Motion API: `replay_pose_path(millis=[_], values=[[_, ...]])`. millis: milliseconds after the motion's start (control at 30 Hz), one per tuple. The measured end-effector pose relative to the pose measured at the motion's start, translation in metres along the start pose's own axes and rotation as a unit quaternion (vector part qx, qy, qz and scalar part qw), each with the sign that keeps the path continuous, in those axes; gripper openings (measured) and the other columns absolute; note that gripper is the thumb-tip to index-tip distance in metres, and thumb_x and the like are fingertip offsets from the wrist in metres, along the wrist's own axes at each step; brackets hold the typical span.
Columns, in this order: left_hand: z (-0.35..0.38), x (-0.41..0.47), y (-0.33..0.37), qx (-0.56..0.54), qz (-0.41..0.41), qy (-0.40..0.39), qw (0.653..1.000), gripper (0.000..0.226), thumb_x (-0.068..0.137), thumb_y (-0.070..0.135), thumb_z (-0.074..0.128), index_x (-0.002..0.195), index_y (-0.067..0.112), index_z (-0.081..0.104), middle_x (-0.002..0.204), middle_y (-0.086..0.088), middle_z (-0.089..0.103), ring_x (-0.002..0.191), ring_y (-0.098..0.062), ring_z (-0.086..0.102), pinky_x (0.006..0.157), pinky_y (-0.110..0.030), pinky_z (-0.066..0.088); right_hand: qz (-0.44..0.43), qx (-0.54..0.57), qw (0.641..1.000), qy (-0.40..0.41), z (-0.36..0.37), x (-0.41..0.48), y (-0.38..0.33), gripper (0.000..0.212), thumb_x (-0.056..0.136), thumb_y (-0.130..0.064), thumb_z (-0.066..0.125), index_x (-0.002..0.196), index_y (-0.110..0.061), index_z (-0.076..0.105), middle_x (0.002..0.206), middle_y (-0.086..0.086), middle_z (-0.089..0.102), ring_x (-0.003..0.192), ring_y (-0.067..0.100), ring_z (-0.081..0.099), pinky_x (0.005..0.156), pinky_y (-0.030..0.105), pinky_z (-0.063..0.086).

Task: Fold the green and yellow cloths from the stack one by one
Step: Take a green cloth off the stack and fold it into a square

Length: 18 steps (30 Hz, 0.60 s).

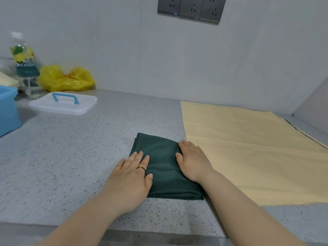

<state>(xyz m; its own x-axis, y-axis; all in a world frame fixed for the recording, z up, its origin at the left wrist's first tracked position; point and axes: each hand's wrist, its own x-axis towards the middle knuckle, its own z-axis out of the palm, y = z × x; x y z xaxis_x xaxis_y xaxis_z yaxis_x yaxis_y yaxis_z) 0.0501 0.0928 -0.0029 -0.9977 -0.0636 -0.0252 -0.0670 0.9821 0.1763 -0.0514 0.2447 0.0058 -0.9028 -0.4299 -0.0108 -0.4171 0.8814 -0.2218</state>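
Both palms flat on green cloth [164,167]

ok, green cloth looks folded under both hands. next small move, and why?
Probably slide the green cloth aside onto the bare counter to the left. It already lies as a compact folded rectangle with the left hand and right hand flat on it, while the yellow cloth beside it is spread out unfolded.

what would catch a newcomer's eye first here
Most striking is the dark green cloth, folded small at the middle of the speckled counter, with the left hand and right hand pressing flat on its sides. Just right of it the pale yellow cloth lies spread flat. A bright yellow plastic bag sits far left by the wall.
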Motion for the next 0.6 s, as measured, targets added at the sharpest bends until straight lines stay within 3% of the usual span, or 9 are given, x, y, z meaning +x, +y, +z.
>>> replay_pose_path(millis=[167, 333, 433, 600], values=[[-0.023, 0.019, 0.008, 0.010, 0.023, 0.026, 0.999, 0.052, 0.099, 0.025, 0.020, 0.148, 0.019, 0.002, 0.156, 0.003, -0.002, 0.143, -0.010, -0.004, 0.113, -0.028, -0.007, -0.003, -0.031, 1.000, 0.005, 0.006, 0.003, 0.002, 0.051, 0.099, -0.028, 0.018, 0.148, -0.014, 0.008, 0.157, 0.002, 0.004, 0.144, 0.013, 0.002, 0.115, 0.029, -0.002], [-0.026, 0.071, 0.039, -0.015, 0.061, 0.029, 0.998, 0.048, 0.096, 0.013, 0.029, 0.144, 0.010, 0.023, 0.149, -0.005, 0.025, 0.138, -0.018, 0.020, 0.111, -0.026, 0.013, -0.006, -0.030, 1.000, 0.007, 0.006, 0.004, 0.003, 0.051, 0.099, -0.027, 0.019, 0.147, -0.014, 0.008, 0.157, 0.002, 0.003, 0.144, 0.012, 0.001, 0.115, 0.030, -0.002], [-0.014, 0.086, 0.030, -0.032, 0.064, 0.005, 0.997, 0.048, 0.098, 0.016, 0.027, 0.145, 0.009, 0.019, 0.151, -0.005, 0.023, 0.139, -0.017, 0.019, 0.111, -0.025, 0.011, -0.006, -0.028, 1.000, -0.002, 0.007, 0.004, 0.004, 0.051, 0.100, -0.028, 0.018, 0.148, -0.014, 0.007, 0.157, 0.001, 0.002, 0.144, 0.011, 0.000, 0.115, 0.030, -0.004], [-0.004, 0.084, 0.015, -0.017, 0.075, -0.017, 0.997, 0.055, 0.100, 0.036, 0.019, 0.147, 0.014, 0.003, 0.156, 0.000, 0.000, 0.143, -0.010, -0.001, 0.112, -0.022, -0.004, -0.010, -0.034, 0.999, -0.011, 0.006, 0.004, 0.006, 0.052, 0.100, -0.030, 0.017, 0.148, -0.014, 0.005, 0.157, 0.001, 0.000, 0.144, 0.011, -0.002, 0.115, 0.030, -0.005]])
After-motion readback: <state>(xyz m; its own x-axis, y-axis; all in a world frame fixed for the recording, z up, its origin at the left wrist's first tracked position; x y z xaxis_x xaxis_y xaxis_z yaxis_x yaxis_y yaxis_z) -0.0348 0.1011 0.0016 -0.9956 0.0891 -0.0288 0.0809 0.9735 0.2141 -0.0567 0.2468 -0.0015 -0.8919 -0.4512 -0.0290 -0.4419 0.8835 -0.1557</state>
